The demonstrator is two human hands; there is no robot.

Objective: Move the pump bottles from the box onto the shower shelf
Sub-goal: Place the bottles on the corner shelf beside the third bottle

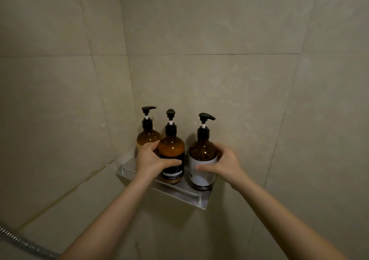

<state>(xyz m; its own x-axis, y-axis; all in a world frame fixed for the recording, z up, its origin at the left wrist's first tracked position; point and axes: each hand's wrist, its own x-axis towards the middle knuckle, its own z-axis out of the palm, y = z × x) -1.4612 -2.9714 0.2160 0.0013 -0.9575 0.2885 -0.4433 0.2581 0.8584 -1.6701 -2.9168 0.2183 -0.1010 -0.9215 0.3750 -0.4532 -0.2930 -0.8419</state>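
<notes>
Left hand point(150, 159) grips black-label bottle point(171, 155); right hand point(224, 164) grips white-label bottle point(202, 159); shelf point(179, 191).

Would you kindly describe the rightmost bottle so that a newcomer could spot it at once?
Find the corner where the tiled walls meet; a metal shelf is fixed there. Three amber pump bottles stand on it, the rightmost bottle at its right end. Its label is white; the middle bottle has a black one.

The left bottle point(146, 137), middle bottle point(171, 146) and right bottle point(201, 149), all 3, showed glossy amber walls and black plastic pumps point(206, 117). The shower shelf point(169, 193) was brushed, matt metal. Smooth beige wall tiles point(239, 100) had a dull sheen; the hose point(20, 241) was ribbed metal.
</notes>
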